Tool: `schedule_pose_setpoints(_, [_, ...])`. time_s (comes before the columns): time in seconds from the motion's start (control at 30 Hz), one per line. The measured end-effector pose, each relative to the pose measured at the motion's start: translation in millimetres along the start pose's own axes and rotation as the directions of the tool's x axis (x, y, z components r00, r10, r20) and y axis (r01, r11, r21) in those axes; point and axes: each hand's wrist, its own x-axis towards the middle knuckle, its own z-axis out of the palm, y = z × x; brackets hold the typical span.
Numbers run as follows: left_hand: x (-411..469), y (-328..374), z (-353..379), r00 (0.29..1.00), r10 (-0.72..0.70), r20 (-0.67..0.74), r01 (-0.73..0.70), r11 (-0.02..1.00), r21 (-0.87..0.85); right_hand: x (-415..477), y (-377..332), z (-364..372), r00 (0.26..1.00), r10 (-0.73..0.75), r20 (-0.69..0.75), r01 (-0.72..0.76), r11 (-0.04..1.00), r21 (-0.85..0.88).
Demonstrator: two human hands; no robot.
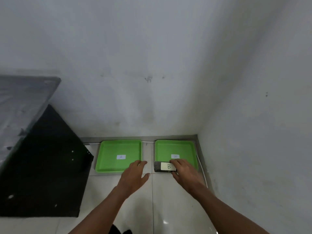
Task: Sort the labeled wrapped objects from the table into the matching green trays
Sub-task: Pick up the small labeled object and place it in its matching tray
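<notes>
Two green trays lie on the tiled floor against the wall. The left tray (108,154) carries a small white label A, the right tray (185,149) a small white label that is too blurred to read. My right hand (183,169) grips a dark wrapped object (159,166) with a white label marked B, held over the near left corner of the right tray. My left hand (135,174) hovers with fingers spread over the near right corner of the left tray, holding nothing.
A black table (42,166) stands at the left, its top covered with clear plastic. A white cable (201,168) runs along the wall right of the trays. The room corner closes in on the right.
</notes>
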Motion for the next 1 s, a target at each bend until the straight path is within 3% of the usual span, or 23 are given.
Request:
schedule_pose_setpoints(0.23, [79.2, -90.9, 143.6, 0.999, 0.033, -0.001, -0.033, 0.998, 0.047, 50.8, 53.4, 172.7, 0.999, -0.010, -0.052, 0.009, 1.000, -0.014])
schedule_pose_setpoints(0.4, [108.6, -131.0, 204.3, 1.000, 0.017, -0.005, -0.017, 0.998, 0.065, 67.3, 72.4, 247.6, 0.997, -0.014, -0.072, 0.011, 0.999, -0.034])
schedule_pose_setpoints(0.73, [134.2, -142.7, 238.2, 0.998, 0.064, 0.007, -0.065, 0.991, 0.113, 77.2, 100.8, 291.7, 0.999, 0.004, -0.037, -0.006, 0.999, -0.051])
schedule_pose_setpoints(1.0, [203.8, -140.5, 250.5, 0.999, 0.029, 0.031, -0.030, 0.999, 0.038, 132.3, 150.6, 302.0, 0.998, 0.055, 0.007, -0.055, 0.998, -0.019])
